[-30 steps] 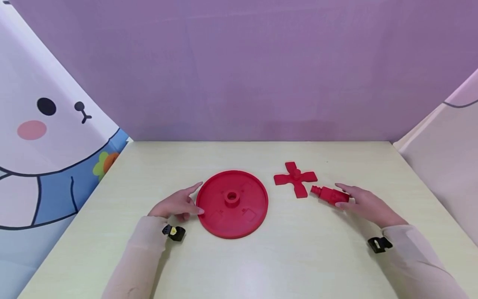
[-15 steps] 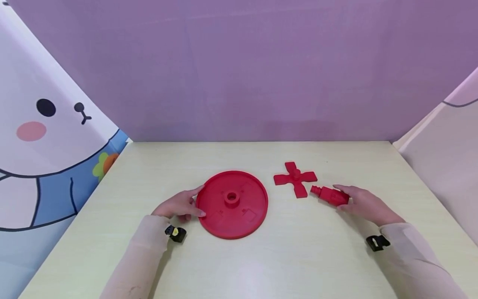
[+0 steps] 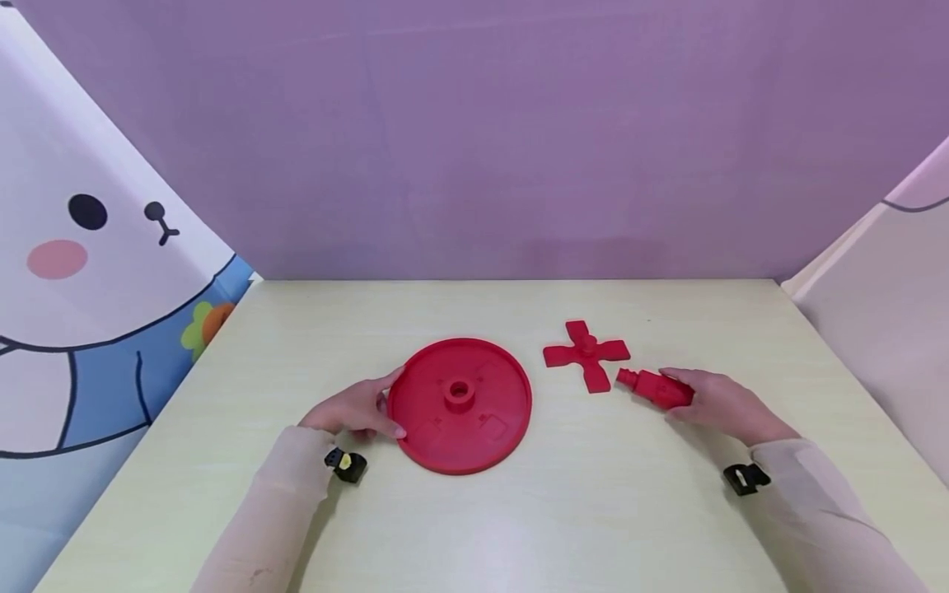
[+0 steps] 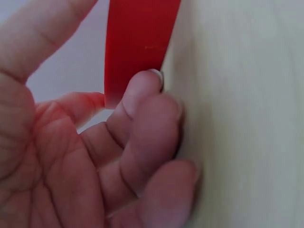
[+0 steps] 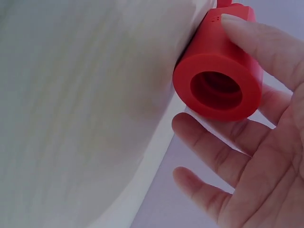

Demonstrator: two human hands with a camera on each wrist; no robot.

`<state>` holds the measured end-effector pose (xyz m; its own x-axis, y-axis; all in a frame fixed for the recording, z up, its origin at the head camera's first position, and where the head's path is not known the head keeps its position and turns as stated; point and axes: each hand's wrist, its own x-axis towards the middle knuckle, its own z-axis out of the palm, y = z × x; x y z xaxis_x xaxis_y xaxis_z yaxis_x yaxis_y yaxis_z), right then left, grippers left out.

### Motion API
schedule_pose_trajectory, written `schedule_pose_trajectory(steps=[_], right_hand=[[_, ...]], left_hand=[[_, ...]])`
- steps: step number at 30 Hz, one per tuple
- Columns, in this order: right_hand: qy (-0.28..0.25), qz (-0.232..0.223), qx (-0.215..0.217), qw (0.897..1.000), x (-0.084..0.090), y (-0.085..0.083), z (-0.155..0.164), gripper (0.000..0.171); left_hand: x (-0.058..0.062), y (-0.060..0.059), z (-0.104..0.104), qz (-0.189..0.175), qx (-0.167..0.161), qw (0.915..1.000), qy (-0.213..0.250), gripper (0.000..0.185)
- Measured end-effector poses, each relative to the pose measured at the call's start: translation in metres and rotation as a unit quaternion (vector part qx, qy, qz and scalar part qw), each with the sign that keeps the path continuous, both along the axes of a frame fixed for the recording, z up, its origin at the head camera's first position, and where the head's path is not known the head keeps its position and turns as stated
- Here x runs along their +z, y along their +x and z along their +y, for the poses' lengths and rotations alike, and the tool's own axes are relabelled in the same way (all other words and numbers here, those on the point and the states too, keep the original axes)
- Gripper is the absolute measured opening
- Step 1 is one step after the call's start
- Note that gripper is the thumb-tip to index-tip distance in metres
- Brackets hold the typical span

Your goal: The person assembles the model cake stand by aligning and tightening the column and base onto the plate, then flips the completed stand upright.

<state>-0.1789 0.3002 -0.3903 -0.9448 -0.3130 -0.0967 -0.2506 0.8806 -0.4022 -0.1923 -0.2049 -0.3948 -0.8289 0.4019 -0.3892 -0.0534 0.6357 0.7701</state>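
A red round disc with a raised centre hub lies flat on the pale table. My left hand grips its left rim, thumb on top and fingers curled at the edge. In the left wrist view the fingers curl against the red rim. To the right lies a short red hollow cylinder with a narrow neck. My right hand holds its wide end, and the right wrist view shows the thumb on the cylinder. A red cross-shaped piece lies just beyond.
A purple wall closes the back of the table. A cartoon rabbit panel stands along the left side and a pale panel along the right. Bare tabletop lies in front of the disc and behind the red parts.
My left hand has closed in on the disc's rim, its thumb now over the edge. My right hand has closed further round the cylinder. The disc has shifted very slightly left.
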Motion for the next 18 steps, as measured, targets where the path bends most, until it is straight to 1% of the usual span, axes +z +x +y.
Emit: schedule_pose_trajectory(steps=[4, 8, 12, 18], right_hand=[[0.006, 0.004, 0.002, 1.000, -0.0009, -0.0004, -0.0008, 0.067], [0.001, 0.001, 0.000, 1.000, -0.0014, -0.0005, -0.0015, 0.067], [-0.004, -0.007, -0.007, 1.000, -0.0007, -0.0007, -0.0021, 0.067], [-0.026, -0.013, -0.015, 0.999, 0.0005, -0.0004, -0.0041, 0.062]], left_hand=[[0.0015, 0.0001, 0.0001, 0.001, -0.012, 0.9999, 0.004, 0.105], [0.0024, 0.0004, 0.0001, -0.005, -0.014, 0.9999, 0.001, 0.106], [0.0026, 0.0001, 0.0011, -0.013, -0.008, 0.9998, -0.009, 0.109], [0.0022, -0.0012, 0.0026, -0.009, -0.015, 0.9998, -0.011, 0.110]])
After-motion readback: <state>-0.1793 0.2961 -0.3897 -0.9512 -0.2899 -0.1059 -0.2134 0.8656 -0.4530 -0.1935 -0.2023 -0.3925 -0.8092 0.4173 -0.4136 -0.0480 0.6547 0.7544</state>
